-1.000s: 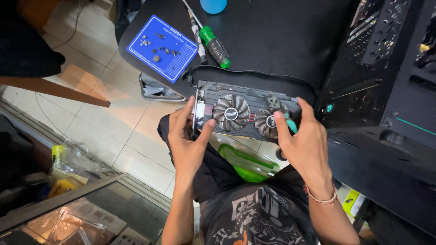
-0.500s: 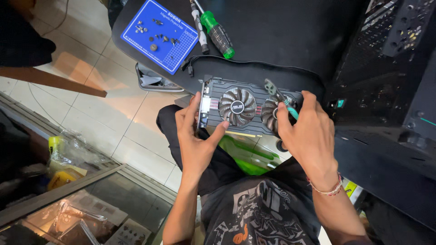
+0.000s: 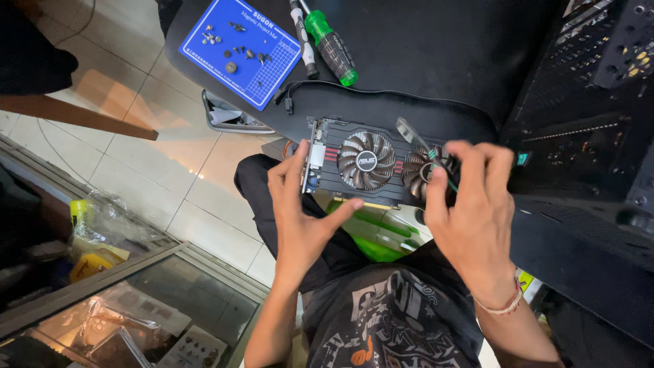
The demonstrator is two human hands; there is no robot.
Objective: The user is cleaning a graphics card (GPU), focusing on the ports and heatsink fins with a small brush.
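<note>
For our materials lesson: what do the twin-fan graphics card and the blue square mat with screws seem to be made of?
Black twin-fan graphics card: apparently matt black plastic shroud and fan blades; the bracket at the left hand looks like bare shiny metal. Blue square mat: probably soft rubbery sheet, flat, matt, with a printed grid.

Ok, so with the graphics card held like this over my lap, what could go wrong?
The graphics card rests half off the black table edge, steadied only by the left hand; it could tip into the lap. The right hand fingers cover one fan and could bend its blades. Loose screws on the blue mat could scatter if bumped.
</note>
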